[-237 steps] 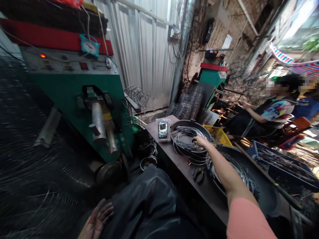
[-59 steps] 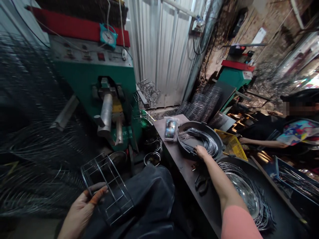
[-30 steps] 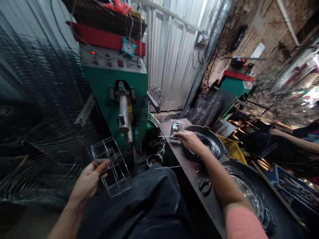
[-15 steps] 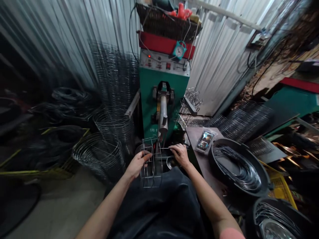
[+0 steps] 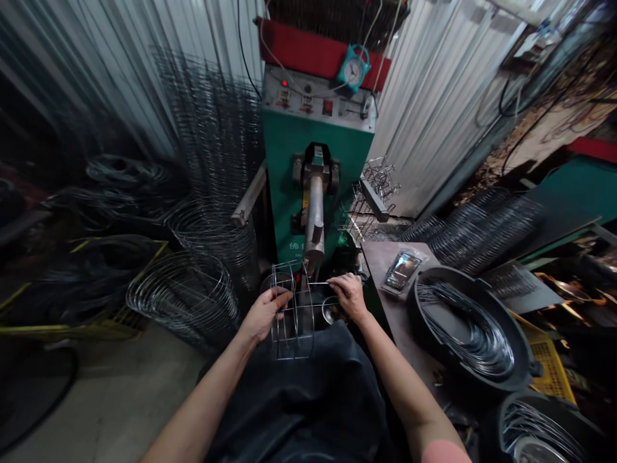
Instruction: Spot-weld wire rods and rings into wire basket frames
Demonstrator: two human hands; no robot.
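My left hand [image 5: 263,315] is closed on the left side of a small wire basket frame [image 5: 294,321], holding it upright over my lap. My right hand [image 5: 349,296] pinches a thin straight wire [image 5: 315,283] that lies across the frame's top. Both hands are just below the metal arm [image 5: 314,215] of a green and red welding machine [image 5: 318,135]. My dark trousers [image 5: 308,399] fill the bottom of the view.
Stacks of wire rings [image 5: 193,289] stand to the left of the machine. On the brown bench [image 5: 385,257] at right lie a phone in a clear bag [image 5: 402,270] and a black round tub of cut wires [image 5: 463,328]. Another tub [image 5: 544,431] is lower right.
My right hand left the black tub with a wire and came to the frame. My left hand brought the frame in front of the machine. The view turned left towards the machine.
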